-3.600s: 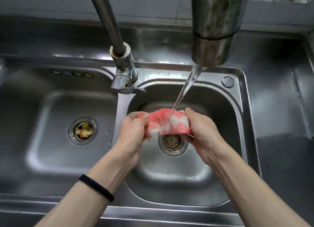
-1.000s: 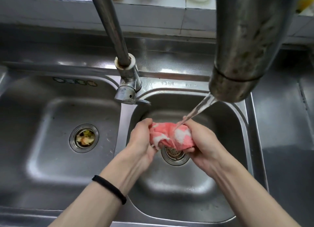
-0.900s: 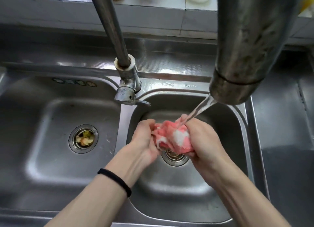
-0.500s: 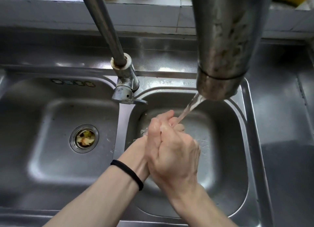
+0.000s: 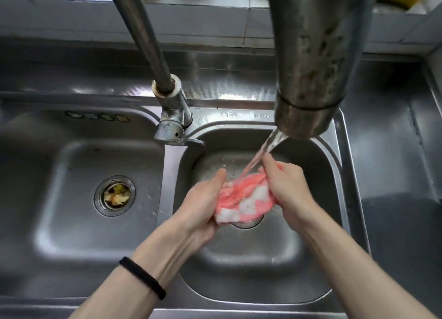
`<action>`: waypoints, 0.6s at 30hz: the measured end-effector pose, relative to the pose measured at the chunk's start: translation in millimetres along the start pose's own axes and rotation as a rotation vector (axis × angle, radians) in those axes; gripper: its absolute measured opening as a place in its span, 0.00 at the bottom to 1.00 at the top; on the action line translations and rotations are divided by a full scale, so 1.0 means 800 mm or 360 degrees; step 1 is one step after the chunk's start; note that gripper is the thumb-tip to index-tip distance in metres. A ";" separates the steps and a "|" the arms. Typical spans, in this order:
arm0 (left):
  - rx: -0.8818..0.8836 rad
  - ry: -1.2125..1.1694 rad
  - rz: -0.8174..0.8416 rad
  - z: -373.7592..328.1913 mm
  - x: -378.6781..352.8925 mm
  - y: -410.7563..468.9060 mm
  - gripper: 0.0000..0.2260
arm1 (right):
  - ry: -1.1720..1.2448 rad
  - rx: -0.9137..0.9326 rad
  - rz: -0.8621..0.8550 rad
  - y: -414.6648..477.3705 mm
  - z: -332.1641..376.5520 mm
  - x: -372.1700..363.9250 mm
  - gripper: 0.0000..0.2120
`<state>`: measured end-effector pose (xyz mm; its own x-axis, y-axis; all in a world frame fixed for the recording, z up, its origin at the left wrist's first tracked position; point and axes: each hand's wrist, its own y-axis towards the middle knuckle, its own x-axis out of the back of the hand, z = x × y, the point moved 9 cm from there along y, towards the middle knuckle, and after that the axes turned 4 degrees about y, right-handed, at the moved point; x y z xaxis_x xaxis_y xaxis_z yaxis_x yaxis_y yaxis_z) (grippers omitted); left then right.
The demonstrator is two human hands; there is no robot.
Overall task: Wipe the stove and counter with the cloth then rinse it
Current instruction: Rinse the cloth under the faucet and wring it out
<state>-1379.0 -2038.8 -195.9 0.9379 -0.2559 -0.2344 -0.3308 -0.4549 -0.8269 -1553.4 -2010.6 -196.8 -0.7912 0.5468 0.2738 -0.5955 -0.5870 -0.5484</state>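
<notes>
Over the right basin (image 5: pixel 251 271), at centre frame, the hands that were clasped together half a second ago have parted. The pink-and-white cloth (image 5: pixel 246 196), hidden then, now stretches between them above the drain. The left hand (image 5: pixel 203 208) grips its lower end in curled fingers, and the right hand (image 5: pixel 287 189) pinches the upper end. Water (image 5: pixel 265 151) from the faucet spout (image 5: pixel 308 79) strikes the cloth beside the right thumb.

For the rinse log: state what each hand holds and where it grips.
The left hand grips the pink-and-white fabric cloth at its left end, the right hand at its right end.
</notes>
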 end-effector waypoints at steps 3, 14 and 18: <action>0.0044 0.0163 -0.0012 0.005 0.022 -0.001 0.17 | 0.0152 -0.0117 0.0302 0.007 0.007 -0.004 0.21; 0.0190 0.0352 0.0676 0.022 0.001 -0.021 0.18 | -0.0178 0.0285 0.1038 -0.014 0.101 -0.019 0.10; 0.0146 0.0333 0.0744 0.025 -0.004 -0.017 0.27 | -0.0284 0.0376 0.0839 -0.013 0.105 -0.016 0.07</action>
<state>-1375.4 -2014.4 -194.4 0.6482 -0.5831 -0.4897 -0.6898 -0.1774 -0.7019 -1548.2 -2061.4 -128.4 -0.9871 0.0494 0.1524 -0.1153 -0.8797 -0.4614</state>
